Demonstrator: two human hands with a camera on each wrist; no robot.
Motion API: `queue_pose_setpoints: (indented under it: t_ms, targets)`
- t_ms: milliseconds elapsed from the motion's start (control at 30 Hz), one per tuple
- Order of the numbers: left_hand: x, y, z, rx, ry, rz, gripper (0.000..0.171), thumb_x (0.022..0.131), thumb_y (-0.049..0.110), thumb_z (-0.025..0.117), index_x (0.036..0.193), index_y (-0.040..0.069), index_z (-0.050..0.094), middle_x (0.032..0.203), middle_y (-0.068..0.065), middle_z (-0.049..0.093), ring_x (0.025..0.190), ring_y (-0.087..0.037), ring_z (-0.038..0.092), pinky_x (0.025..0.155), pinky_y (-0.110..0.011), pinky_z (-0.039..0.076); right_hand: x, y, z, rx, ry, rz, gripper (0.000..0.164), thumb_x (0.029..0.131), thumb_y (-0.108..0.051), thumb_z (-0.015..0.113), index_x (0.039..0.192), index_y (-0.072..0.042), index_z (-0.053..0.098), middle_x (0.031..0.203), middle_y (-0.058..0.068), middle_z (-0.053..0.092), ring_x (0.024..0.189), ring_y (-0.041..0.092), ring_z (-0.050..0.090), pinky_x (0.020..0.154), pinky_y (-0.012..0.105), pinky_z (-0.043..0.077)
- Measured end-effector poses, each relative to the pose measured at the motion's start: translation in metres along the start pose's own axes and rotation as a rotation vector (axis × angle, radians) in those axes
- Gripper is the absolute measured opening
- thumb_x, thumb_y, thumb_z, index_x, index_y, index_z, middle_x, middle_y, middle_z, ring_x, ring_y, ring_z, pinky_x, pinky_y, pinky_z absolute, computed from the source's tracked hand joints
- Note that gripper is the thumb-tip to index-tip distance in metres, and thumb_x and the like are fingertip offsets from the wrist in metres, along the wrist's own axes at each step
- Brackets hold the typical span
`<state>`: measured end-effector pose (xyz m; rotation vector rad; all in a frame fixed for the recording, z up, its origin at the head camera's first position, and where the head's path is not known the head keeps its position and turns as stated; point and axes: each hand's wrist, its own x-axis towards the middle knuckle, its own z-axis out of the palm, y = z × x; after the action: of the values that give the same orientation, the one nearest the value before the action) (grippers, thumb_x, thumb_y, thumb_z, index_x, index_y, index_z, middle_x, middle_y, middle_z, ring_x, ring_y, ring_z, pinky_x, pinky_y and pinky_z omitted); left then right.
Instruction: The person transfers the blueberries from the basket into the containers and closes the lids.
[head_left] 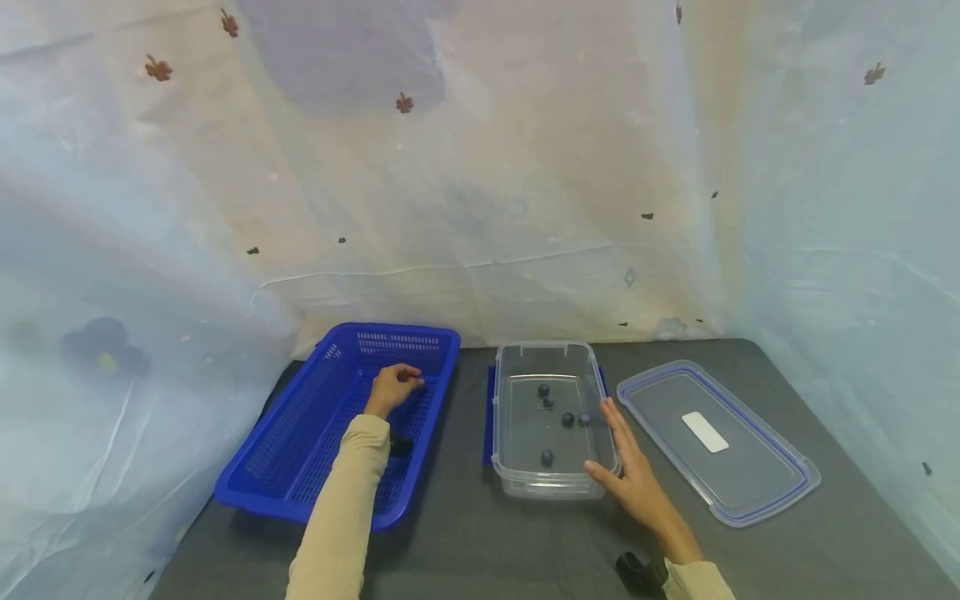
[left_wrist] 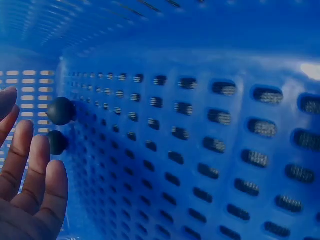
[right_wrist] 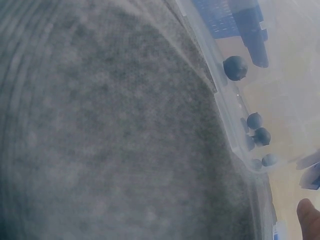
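My left hand is inside the blue basket, its fingers loosely bent. In the left wrist view, one blueberry sits beside the basket wall beyond the fingertips. Just below it is another blueberry, partly hidden by the fingers. Several blueberries, including one near the front, lie in the clear plastic container. My right hand rests at the container's right rim, with fingers and thumb extended. Only a fingertip of it shows in the right wrist view.
A clear lid with a blue seal and a white label lies on the grey tabletop, right of the container. Blue edges of something show under the container. A patterned sheet hangs behind the table.
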<state>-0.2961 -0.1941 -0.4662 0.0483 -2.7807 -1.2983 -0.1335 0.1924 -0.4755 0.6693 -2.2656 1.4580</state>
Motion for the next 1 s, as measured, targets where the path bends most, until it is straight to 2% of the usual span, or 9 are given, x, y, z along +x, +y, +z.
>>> queue_pose_setpoints:
  t_ms: [67,133,200,267,500,767,1000]
  targets:
    - [0.001,-0.002,0.002,0.006,-0.01,-0.005,0.021,0.088,0.006,0.07,0.106,-0.005,0.067,0.102,-0.02,0.065,0.1,-0.037,0.059,0.087,-0.049,0.046,0.0,0.0,0.0,-0.007,0.002,0.0,0.08,0.078,0.002,0.068,0.145,0.013,0.026,0.151,0.034,0.018,0.135,0.053,0.019,0.104,0.062,0.018]
    - [0.001,-0.002,0.003,0.011,-0.027,-0.02,0.023,0.088,0.006,0.07,0.107,-0.006,0.066,0.101,-0.02,0.065,0.098,-0.036,0.059,0.085,-0.048,0.046,0.0,0.0,0.0,-0.014,0.004,-0.002,0.08,0.078,0.002,0.068,0.145,0.013,0.026,0.151,0.033,0.019,0.136,0.053,0.019,0.109,0.045,0.018]
    - [0.001,-0.003,0.004,0.028,-0.049,-0.031,0.025,0.088,0.006,0.07,0.108,-0.006,0.065,0.101,-0.019,0.064,0.097,-0.035,0.059,0.085,-0.047,0.046,-0.001,0.001,0.0,-0.019,0.006,-0.007,0.08,0.078,0.002,0.069,0.145,0.012,0.026,0.151,0.033,0.019,0.136,0.053,0.02,0.109,0.029,0.015]
    - [0.002,-0.004,0.006,0.043,-0.066,-0.049,0.027,0.088,0.007,0.07,0.11,-0.006,0.065,0.102,-0.019,0.064,0.098,-0.034,0.059,0.086,-0.047,0.046,-0.001,0.002,0.001,-0.019,0.006,-0.01,0.08,0.078,0.002,0.069,0.146,0.012,0.026,0.151,0.033,0.019,0.135,0.053,0.02,0.106,0.019,0.013]
    - [0.005,-0.009,0.01,0.076,-0.071,-0.047,0.029,0.086,0.005,0.071,0.111,-0.006,0.064,0.097,-0.016,0.063,0.094,-0.031,0.058,0.083,-0.045,0.046,0.0,0.003,0.001,-0.019,0.016,-0.029,0.08,0.077,0.003,0.069,0.144,0.014,0.027,0.15,0.035,0.021,0.133,0.055,0.021,0.105,0.015,0.013]
    - [0.006,-0.01,0.01,0.119,-0.02,-0.031,0.026,0.082,0.001,0.073,0.106,-0.007,0.065,0.087,-0.014,0.062,0.084,-0.03,0.057,0.079,-0.045,0.046,0.0,0.002,0.001,-0.015,0.018,-0.037,0.08,0.077,0.003,0.069,0.144,0.014,0.028,0.15,0.035,0.021,0.133,0.056,0.021,0.106,0.015,0.013]
    - [0.007,-0.014,0.011,0.147,0.029,-0.052,0.02,0.08,0.001,0.074,0.098,-0.005,0.067,0.084,-0.015,0.064,0.099,-0.041,0.054,0.092,-0.052,0.04,-0.001,0.002,0.001,-0.016,0.022,-0.033,0.08,0.077,0.003,0.069,0.145,0.013,0.027,0.152,0.03,0.02,0.134,0.055,0.021,0.106,0.015,0.013]
